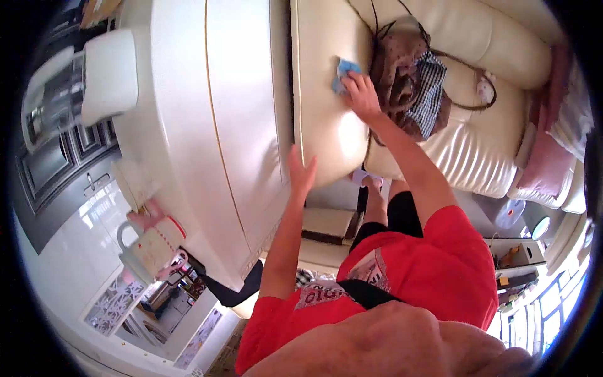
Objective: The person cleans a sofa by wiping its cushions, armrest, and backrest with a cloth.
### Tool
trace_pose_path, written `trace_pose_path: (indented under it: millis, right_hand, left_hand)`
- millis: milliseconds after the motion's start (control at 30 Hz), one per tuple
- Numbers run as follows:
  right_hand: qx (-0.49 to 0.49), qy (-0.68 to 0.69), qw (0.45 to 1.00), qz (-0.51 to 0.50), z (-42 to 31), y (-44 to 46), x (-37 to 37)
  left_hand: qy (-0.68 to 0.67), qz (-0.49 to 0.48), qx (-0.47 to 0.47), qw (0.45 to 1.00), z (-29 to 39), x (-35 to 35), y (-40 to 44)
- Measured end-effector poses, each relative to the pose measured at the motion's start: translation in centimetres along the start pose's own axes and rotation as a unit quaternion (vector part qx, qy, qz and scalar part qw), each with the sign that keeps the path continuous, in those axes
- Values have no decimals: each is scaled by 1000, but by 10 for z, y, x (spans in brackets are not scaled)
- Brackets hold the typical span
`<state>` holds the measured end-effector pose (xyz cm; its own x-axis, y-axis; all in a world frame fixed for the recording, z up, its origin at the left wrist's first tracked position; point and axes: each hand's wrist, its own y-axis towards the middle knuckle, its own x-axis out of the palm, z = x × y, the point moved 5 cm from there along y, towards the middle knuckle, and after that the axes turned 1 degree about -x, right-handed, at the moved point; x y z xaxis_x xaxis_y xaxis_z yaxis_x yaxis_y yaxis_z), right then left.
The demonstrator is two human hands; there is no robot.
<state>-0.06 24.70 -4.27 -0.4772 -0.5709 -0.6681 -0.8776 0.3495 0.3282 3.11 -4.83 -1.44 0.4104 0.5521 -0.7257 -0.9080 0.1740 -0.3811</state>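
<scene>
The right hand (363, 97), its fingers clamped on a blue cloth (345, 66), holds it against the cream sofa (320, 119), while the left hand (302, 175), fingers apart, lies near the seat's edge.

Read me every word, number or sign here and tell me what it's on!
No word reads for sure.
Red shirt: big letters on its printed patch, too blurred to quote.
Pale thing with red trim: small marks, too blurred to read.
</scene>
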Motion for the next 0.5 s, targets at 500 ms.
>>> trace_pose_path:
  millis: [500]
  right_hand:
    - [-150,-147,975,70,100,261,-15]
  left_hand:
    - [253,-113,-212,937,93,38,116]
